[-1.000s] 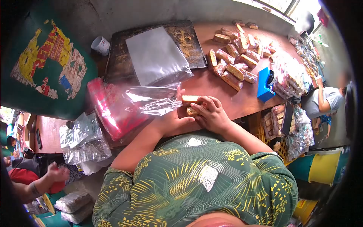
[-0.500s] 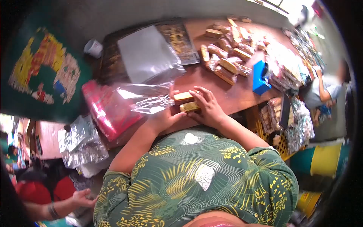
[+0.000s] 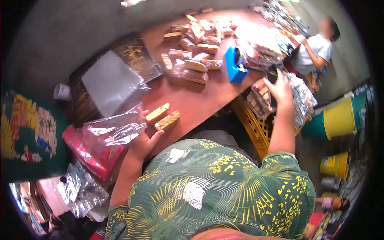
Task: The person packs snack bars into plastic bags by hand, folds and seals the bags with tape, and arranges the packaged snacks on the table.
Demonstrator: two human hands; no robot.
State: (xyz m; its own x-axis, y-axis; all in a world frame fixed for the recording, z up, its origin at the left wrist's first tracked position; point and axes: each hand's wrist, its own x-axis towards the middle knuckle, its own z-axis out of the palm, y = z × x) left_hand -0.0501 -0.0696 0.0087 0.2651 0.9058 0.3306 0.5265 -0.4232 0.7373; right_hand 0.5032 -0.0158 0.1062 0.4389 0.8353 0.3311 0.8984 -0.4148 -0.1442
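Two golden-brown baked bars (image 3: 167,120) lie side by side on the reddish-brown table. My left hand (image 3: 141,140) is at their left ends, its thumb and fingers spread apart around them. A clear plastic bag (image 3: 116,129) lies against that hand and partly covers its fingers. My right hand (image 3: 281,89) is stretched out over the yellow crate (image 3: 256,130) at the right, fingers apart. It is nearest to the packs of brown baked pieces (image 3: 259,100) in the crate and a dark object beside them; whether it touches either I cannot tell.
Several wrapped bars (image 3: 196,66) are heaped at the table's back, beside a blue tape dispenser (image 3: 235,66). Clear plastic sheets (image 3: 112,82) lie on a dark board. A red plastic pack (image 3: 94,150) sits at the left edge. Another person (image 3: 314,52) is at the far right.
My right hand has let go of the bars and moved right to the crate. My left hand stays by the bars and bag. The camera view has turned right.
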